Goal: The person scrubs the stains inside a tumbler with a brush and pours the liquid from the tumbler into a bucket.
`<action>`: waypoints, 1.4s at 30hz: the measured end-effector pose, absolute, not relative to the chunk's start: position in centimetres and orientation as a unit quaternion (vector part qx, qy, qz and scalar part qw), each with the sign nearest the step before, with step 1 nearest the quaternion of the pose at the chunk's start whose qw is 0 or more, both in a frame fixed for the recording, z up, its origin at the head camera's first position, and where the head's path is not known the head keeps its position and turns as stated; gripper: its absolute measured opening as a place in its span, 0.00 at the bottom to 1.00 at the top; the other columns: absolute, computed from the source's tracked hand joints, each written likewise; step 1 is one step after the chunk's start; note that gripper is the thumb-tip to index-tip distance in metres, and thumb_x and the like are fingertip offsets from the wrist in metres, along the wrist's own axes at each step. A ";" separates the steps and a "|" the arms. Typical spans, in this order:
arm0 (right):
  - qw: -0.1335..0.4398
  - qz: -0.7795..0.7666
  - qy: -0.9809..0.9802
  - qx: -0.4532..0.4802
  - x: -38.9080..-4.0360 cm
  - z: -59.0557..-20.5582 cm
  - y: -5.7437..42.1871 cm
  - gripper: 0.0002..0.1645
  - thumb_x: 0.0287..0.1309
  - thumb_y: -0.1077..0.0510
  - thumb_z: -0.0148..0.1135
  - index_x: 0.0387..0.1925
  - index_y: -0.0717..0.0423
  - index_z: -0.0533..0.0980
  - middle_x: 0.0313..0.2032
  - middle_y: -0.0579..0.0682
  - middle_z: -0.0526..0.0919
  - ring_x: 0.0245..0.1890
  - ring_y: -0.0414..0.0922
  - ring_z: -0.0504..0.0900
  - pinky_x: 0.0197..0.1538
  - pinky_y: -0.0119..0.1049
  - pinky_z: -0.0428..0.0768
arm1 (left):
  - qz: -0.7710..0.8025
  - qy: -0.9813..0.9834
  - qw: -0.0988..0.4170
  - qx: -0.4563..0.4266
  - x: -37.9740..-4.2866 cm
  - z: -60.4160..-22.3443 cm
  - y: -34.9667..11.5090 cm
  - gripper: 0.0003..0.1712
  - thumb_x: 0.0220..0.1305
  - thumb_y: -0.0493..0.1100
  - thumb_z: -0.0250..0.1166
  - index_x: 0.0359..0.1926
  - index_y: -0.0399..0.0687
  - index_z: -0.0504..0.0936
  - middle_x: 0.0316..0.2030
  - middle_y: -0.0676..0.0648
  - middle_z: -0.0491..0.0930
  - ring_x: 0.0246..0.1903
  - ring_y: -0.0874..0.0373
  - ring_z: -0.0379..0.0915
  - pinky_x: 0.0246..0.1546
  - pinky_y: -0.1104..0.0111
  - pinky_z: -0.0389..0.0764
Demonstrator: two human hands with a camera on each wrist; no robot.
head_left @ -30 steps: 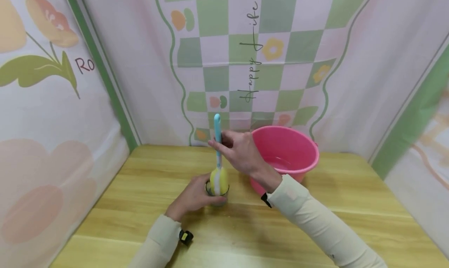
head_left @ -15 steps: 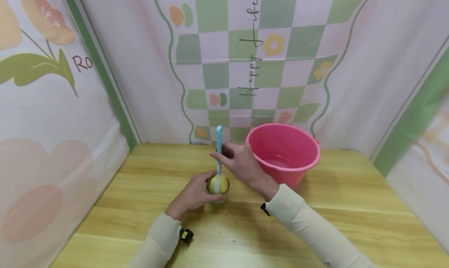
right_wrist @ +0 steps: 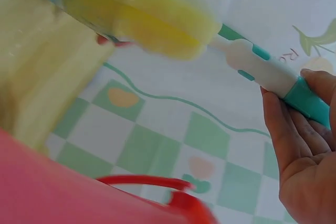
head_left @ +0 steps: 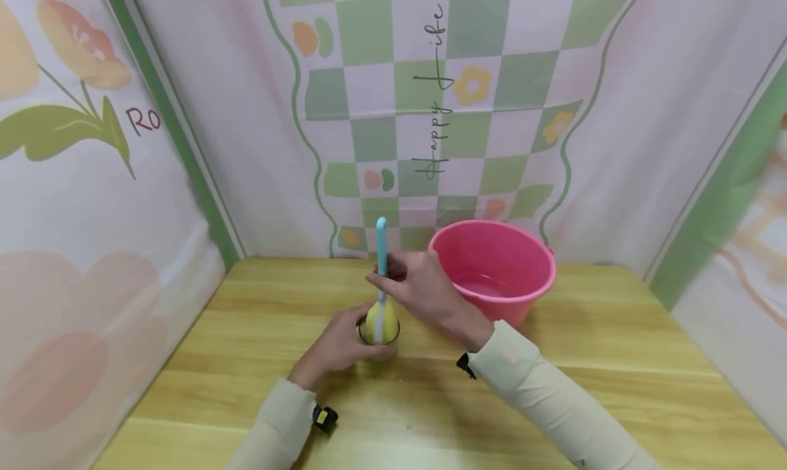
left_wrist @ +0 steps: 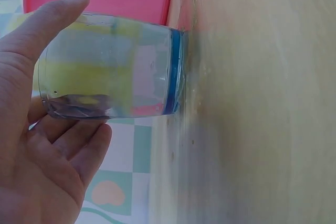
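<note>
My left hand (head_left: 338, 343) grips a clear glass (left_wrist: 152, 77) with a blue band near its base. The glass stands upright on the wooden table, thumb on one side and fingers on the other. Between thumb and fingers, my right hand (head_left: 424, 289) holds the blue-and-white handle of a sponge cup brush (head_left: 382, 244). Its yellow-and-white sponge head (right_wrist: 163, 22) is partly inside the glass and partly above the rim. Through the glass wall in the left wrist view, the sponge stops short of the bottom.
A pink bucket (head_left: 529, 296) stands on the table (head_left: 246, 361) just right of the glass, behind my right forearm. Its red handle (right_wrist: 147, 180) shows in the right wrist view. Small drops lie near the glass. A patterned curtain (head_left: 424, 115) hangs behind the table.
My right hand has pushed the brush down into the glass and then drawn it slightly back up. The left hand keeps hold of the glass in the same place.
</note>
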State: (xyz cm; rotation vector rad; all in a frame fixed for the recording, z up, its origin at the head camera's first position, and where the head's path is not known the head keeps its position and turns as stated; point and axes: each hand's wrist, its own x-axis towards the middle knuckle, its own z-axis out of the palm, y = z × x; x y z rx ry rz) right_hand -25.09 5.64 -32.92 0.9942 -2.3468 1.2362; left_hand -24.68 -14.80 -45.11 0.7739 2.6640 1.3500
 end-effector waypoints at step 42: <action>0.181 0.443 -0.787 0.390 -25.2 -31.1 4.7 0.06 0.64 0.59 0.75 0.36 0.58 0.85 0.34 0.50 0.93 0.35 0.41 0.93 0.39 0.29 0.88 | 0.442 0.863 0.020 0.244 -24.9 -45.3 -14.9 0.30 0.53 0.59 0.83 0.54 0.65 0.80 0.46 0.61 0.86 0.49 0.63 0.82 0.57 0.58 0.80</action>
